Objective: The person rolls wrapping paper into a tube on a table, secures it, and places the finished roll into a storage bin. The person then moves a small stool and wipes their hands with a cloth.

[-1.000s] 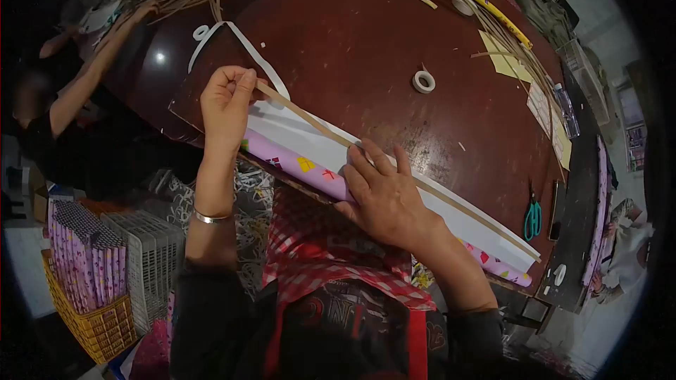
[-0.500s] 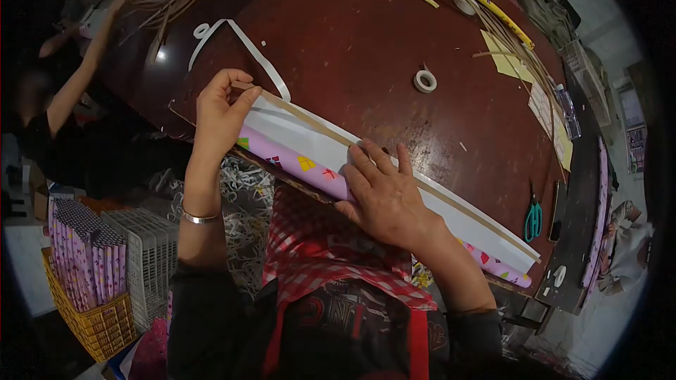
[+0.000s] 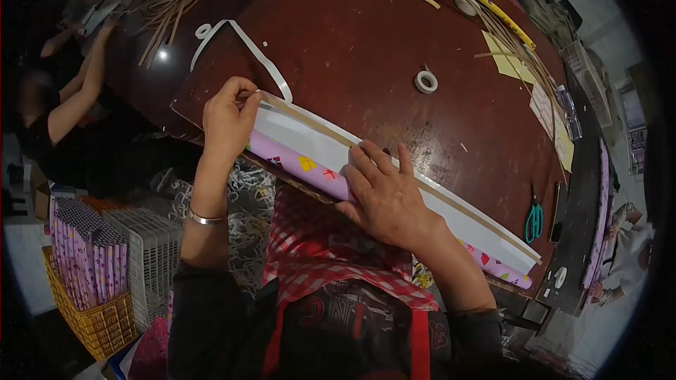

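A pink patterned sheet of paper with a white underside lies partly rolled along the table's near edge. A narrow brown strip runs lengthwise on the white side, close to the far edge. My left hand is closed at the sheet's left end, pinching the end of the brown strip between thumb and fingers. Flat across the middle of the sheet rests my right hand, its fingers spread over the white side and the strip, the thumb near the rolled pink part.
On the dark red table are a tape roll, a white ribbon strip, teal-handled scissors and bundled brown strips. A yellow basket of pink rolls stands at lower left. Another person works at left.
My left hand has shifted slightly right along the sheet's end, fingers more closed. My right hand stays in place. The other person's arms at left have moved.
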`<action>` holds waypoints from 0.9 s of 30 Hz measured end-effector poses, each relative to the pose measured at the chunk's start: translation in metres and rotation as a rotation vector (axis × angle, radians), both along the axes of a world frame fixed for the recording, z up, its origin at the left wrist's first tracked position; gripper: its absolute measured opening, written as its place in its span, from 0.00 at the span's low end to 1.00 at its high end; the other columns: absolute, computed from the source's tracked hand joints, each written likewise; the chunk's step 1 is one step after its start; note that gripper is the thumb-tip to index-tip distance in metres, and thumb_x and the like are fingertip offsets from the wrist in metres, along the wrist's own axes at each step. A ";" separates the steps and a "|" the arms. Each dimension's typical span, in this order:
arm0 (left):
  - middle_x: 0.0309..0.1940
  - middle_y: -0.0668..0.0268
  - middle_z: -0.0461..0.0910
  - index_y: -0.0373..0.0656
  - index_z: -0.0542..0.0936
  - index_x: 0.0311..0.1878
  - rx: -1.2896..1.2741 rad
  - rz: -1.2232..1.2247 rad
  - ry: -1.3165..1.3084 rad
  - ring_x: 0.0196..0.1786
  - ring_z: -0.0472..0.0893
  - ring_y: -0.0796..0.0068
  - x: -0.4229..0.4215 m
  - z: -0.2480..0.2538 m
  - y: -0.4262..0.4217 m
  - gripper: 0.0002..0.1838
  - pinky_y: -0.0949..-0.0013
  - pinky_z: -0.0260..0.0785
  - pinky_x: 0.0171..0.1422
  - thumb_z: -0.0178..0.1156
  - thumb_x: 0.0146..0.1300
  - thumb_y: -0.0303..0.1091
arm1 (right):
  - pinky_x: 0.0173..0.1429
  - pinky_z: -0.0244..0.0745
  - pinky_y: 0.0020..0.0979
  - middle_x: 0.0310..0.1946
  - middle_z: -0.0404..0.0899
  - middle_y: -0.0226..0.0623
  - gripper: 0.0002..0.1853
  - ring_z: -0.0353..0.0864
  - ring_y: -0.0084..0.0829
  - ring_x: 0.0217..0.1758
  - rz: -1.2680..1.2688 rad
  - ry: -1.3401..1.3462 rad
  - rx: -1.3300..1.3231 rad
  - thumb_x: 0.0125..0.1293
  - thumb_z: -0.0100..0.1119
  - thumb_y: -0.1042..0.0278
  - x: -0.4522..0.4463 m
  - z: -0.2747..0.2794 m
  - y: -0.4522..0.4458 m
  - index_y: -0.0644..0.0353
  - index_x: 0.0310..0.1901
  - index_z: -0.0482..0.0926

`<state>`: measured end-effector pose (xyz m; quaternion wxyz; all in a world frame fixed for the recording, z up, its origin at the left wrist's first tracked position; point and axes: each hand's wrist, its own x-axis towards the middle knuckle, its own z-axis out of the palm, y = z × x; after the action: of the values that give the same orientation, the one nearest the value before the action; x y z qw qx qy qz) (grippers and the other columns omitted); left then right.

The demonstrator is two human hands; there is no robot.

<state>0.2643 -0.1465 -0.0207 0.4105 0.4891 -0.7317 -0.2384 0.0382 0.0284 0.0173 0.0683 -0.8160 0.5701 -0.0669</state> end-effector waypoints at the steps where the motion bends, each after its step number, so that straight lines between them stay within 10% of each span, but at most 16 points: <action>1: 0.30 0.58 0.83 0.37 0.78 0.38 0.001 0.001 0.000 0.33 0.85 0.66 0.000 0.001 0.000 0.06 0.67 0.75 0.39 0.63 0.60 0.28 | 0.70 0.53 0.67 0.65 0.68 0.50 0.27 0.59 0.48 0.73 0.001 0.000 0.001 0.62 0.62 0.50 0.000 0.001 0.000 0.63 0.54 0.75; 27: 0.30 0.57 0.83 0.44 0.79 0.40 0.039 0.086 -0.311 0.33 0.83 0.55 -0.007 0.011 0.001 0.08 0.56 0.73 0.39 0.63 0.58 0.34 | 0.72 0.51 0.64 0.65 0.67 0.49 0.31 0.59 0.47 0.74 0.039 0.087 0.016 0.62 0.60 0.47 0.002 0.009 -0.005 0.64 0.58 0.74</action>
<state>0.2572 -0.1455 -0.0101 0.2926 0.5586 -0.7602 -0.1561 0.0401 0.0233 0.0263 0.0513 -0.8286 0.5569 -0.0255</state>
